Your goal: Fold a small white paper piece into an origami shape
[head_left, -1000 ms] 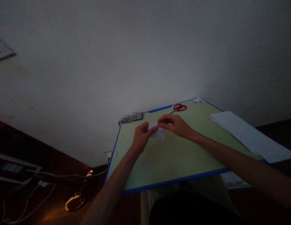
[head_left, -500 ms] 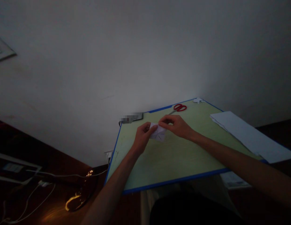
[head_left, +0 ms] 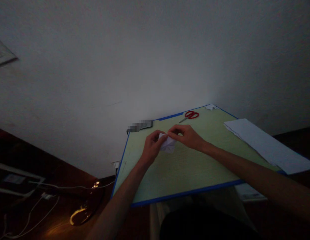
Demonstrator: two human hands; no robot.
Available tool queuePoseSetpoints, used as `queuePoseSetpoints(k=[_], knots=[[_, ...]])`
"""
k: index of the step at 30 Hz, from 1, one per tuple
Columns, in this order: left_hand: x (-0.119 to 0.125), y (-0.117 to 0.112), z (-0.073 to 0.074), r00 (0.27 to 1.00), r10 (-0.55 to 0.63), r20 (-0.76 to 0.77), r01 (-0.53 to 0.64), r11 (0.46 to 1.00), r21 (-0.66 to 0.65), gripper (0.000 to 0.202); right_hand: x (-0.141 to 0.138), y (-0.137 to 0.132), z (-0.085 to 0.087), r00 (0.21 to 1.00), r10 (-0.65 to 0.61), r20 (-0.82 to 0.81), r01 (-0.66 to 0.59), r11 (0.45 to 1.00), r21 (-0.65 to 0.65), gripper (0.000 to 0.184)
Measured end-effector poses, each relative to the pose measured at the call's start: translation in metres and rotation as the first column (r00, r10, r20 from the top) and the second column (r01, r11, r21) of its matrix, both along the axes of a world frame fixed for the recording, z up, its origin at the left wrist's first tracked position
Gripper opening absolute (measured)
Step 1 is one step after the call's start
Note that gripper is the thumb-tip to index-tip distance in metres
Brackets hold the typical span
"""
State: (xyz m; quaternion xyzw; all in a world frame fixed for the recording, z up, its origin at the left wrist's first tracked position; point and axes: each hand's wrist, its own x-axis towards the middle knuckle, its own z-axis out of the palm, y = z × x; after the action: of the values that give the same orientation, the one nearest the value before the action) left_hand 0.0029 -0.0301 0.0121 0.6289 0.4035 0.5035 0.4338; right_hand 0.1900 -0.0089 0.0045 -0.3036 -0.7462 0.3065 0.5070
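A small piece of folded white paper (head_left: 168,145) with crease lines is held up over the light green tabletop (head_left: 184,173). My left hand (head_left: 152,143) is closed on its left side, the thumb lying across the front. From the right, my right hand (head_left: 183,135) pinches its top edge between thumb and fingertips. The two hands' fingertips nearly meet there. Just beyond my right hand lie scissors (head_left: 191,115) with red handles, the blades pointing left toward the hands.
A stack of white paper (head_left: 264,143) lies along the table's right side, overhanging its edge. Small paper scraps (head_left: 211,107) sit in the far right corner. A dark flat object (head_left: 145,125), partly blurred, lies at the far left by the wall (head_left: 155,60). White cables (head_left: 77,187) run across the left.
My right hand has come slightly down and left along the paper's top edge. The paper has shifted a little, and the scissors' blades now show.
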Motion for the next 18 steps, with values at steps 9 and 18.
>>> queuePoseSetpoints(k=[9,18], knots=[[0.0009,0.0024,-0.0031,0.995,-0.061,0.074,0.065,0.996,-0.067,0.029,0.0016,0.0038,-0.0021,0.996,-0.063,-0.063,0.063,0.998,-0.017,0.02],[-0.0024,0.0055,-0.0059,0.983,-0.138,0.117,0.154,0.979,-0.137,0.029,0.001,0.0038,-0.0033,0.977,-0.143,-0.159,0.14,0.99,-0.028,0.022]])
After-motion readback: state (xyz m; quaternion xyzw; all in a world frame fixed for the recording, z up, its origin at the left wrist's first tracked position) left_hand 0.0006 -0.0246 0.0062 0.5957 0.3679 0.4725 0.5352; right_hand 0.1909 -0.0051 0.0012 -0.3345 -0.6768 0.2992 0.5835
